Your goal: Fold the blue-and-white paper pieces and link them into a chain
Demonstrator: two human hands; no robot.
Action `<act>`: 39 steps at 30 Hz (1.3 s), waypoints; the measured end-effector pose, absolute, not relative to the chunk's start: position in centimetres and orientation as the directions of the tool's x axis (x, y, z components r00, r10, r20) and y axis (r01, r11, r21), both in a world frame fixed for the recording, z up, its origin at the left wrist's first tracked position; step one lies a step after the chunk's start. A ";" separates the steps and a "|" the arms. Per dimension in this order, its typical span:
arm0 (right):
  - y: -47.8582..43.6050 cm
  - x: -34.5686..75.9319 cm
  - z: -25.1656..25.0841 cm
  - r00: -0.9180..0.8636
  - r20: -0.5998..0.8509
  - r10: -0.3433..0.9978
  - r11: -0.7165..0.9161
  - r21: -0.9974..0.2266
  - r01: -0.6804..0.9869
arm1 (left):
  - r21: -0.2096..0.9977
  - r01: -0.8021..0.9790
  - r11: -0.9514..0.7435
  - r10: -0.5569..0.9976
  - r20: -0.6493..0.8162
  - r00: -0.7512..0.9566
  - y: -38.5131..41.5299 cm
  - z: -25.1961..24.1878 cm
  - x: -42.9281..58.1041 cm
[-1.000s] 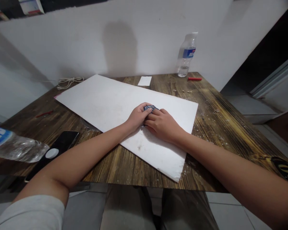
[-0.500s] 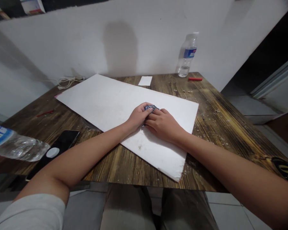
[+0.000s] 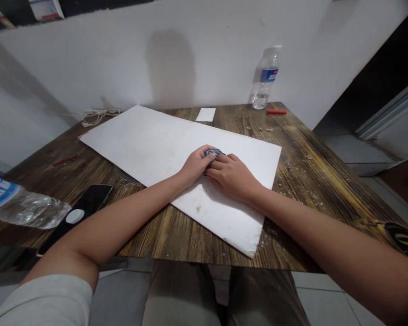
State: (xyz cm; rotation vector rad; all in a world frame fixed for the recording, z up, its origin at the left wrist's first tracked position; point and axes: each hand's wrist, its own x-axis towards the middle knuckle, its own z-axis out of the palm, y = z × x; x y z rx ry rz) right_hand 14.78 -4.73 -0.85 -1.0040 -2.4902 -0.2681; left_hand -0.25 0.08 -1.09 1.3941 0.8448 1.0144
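The left hand is curled closed over a crumpled blue scrap, which sits gripped between it and the right hand, its fingers bent against the scrap from the other side. Both hands rest on a white board lying on the wooden worktop.

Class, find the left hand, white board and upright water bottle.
left hand [image 3: 194, 166], head view, on its back
white board [image 3: 146, 145], head view, on bare surface
upright water bottle [image 3: 268, 75], head view, on blue label
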 end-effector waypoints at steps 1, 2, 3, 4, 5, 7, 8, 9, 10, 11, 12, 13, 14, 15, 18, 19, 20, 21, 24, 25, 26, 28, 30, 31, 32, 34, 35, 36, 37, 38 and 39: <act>-4.7 14.8 -0.8 -0.639 0.467 0.611 0.717 0.015 0.697 | 0.994 -0.068 -0.084 0.924 0.103 0.367 0.1 -1.1 -0.2; -4.7 14.8 -0.8 -0.637 0.469 0.612 0.717 0.013 0.697 | 0.994 -0.067 -0.086 0.924 0.105 0.369 0.1 -1.1 -0.2; -4.7 14.8 -0.8 -0.635 0.471 0.613 0.715 0.011 0.699 | 0.994 -0.066 -0.091 0.923 0.109 0.369 0.1 -1.1 -0.2; -4.7 14.8 -0.8 -0.632 0.473 0.613 0.714 0.011 0.700 | 0.993 -0.065 -0.095 0.923 0.113 0.369 0.1 -1.1 -0.2; -4.7 14.8 -0.7 -0.630 0.474 0.615 0.712 0.011 0.703 | 0.993 -0.067 -0.099 0.922 0.117 0.370 0.1 -1.1 -0.3; -4.8 14.8 -0.8 -0.625 0.476 0.619 0.705 0.014 0.709 | 0.992 -0.077 -0.100 0.918 0.122 0.378 0.1 -1.1 -0.3; -4.8 14.8 -0.8 -0.623 0.477 0.620 0.702 0.016 0.712 | 0.992 -0.084 -0.095 0.916 0.121 0.383 0.1 -1.1 -0.3; -4.8 14.8 -0.8 -0.621 0.481 0.619 0.702 0.016 0.712 | 0.992 -0.091 -0.090 0.915 0.118 0.386 0.2 -1.1 -0.3; -4.7 14.8 -0.8 -0.619 0.486 0.617 0.702 0.014 0.712 | 0.992 -0.097 -0.084 0.915 0.116 0.387 0.2 -1.2 -0.3; -4.7 14.8 -0.8 -0.617 0.493 0.614 0.704 0.011 0.710 | 0.992 -0.100 -0.080 0.915 0.113 0.386 0.2 -1.2 -0.3; -4.7 14.8 -0.9 -0.615 0.498 0.611 0.706 0.009 0.708 | 0.992 -0.100 -0.077 0.917 0.110 0.384 0.2 -1.2 -0.3; -4.7 14.8 -0.9 -0.614 0.501 0.610 0.707 0.006 0.708 | 0.992 -0.097 -0.076 0.918 0.108 0.381 0.1 -1.2 -0.3; -4.7 14.8 -0.9 -0.613 0.502 0.610 0.706 0.006 0.708 | 0.992 -0.095 -0.077 0.919 0.108 0.378 0.1 -1.1 -0.2; -4.7 14.8 -0.8 -0.612 0.500 0.613 0.704 0.007 0.710 | 0.992 -0.095 -0.080 0.920 0.110 0.377 0.1 -1.1 -0.2; -4.7 14.8 -0.7 -0.609 0.494 0.620 0.697 0.010 0.717 | 0.992 -0.105 -0.073 0.919 0.108 0.379 0.1 -1.0 -0.2; -4.7 14.7 -0.7 -0.607 0.496 0.621 0.696 0.008 0.718 | 0.992 -0.106 -0.070 0.919 0.105 0.380 0.1 -1.0 -0.2; -4.7 14.7 -0.6 -0.603 0.500 0.622 0.696 0.002 0.719 | 0.992 -0.106 -0.067 0.919 0.102 0.380 0.1 -1.0 -0.2; -4.7 14.7 -0.6 -0.600 0.504 0.621 0.697 -0.005 0.717 | 0.992 -0.104 -0.066 0.920 0.101 0.380 0.0 -0.9 -0.2; -4.8 14.7 -0.5 -0.590 0.513 0.623 0.698 -0.026 0.715 | 0.993 -0.096 -0.070 0.919 0.101 0.381 -0.1 -0.9 -0.2; -4.8 14.7 -0.5 -0.587 0.514 0.625 0.697 -0.029 0.716 | 0.993 -0.096 -0.067 0.918 0.099 0.383 -0.1 -0.8 -0.2; -4.8 14.7 -0.5 -0.585 0.515 0.626 0.695 -0.030 0.718 | 0.993 -0.098 -0.063 0.918 0.096 0.386 -0.1 -0.8 -0.2; -4.8 14.8 -0.5 -0.582 0.517 0.628 0.692 -0.027 0.722 | 0.993 -0.102 -0.055 0.916 0.090 0.390 -0.1 -0.8 -0.2; -4.8 14.8 -0.6 -0.581 0.520 0.626 0.691 -0.025 0.723 | 0.993 -0.105 -0.052 0.916 0.089 0.391 -0.2 -0.7 -0.3; -4.8 14.8 -0.6 -0.581 0.521 0.626 0.691 -0.025 0.723 | 0.993 -0.107 -0.052 0.916 0.090 0.391 -0.2 -0.7 -0.3; -4.8 14.8 -0.6 -0.579 0.523 0.626 0.690 -0.025 0.723 | 0.993 -0.109 -0.050 0.916 0.090 0.391 -0.2 -0.7 -0.2; -4.7 14.8 -0.6 -0.575 0.525 0.627 0.688 -0.028 0.725 | 0.992 -0.120 -0.039 0.916 0.084 0.394 -0.3 -0.7 -0.2; -4.7 14.8 -0.6 -0.573 0.526 0.629 0.686 -0.028 0.727 | 0.992 -0.125 -0.030 0.915 0.077 0.396 -0.3 -0.7 -0.2; -4.7 14.8 -0.6 -0.572 0.526 0.630 0.685 -0.028 0.728 | 0.992 -0.128 -0.022 0.915 0.071 0.397 -0.3 -0.6 -0.2; -4.7 14.8 -0.6 -0.572 0.525 0.630 0.685 -0.028 0.728 | 0.991 -0.130 -0.016 0.915 0.066 0.398 -0.3 -0.6 -0.2; -4.7 14.8 -0.6 -0.572 0.525 0.630 0.684 -0.027 0.729 | 0.991 -0.130 -0.015 0.916 0.066 0.396 -0.3 -0.7 -0.1; -4.7 14.8 -0.6 -0.572 0.524 0.630 0.684 -0.027 0.729 | 0.992 -0.128 -0.019 0.917 0.068 0.393 -0.2 -0.7 -0.1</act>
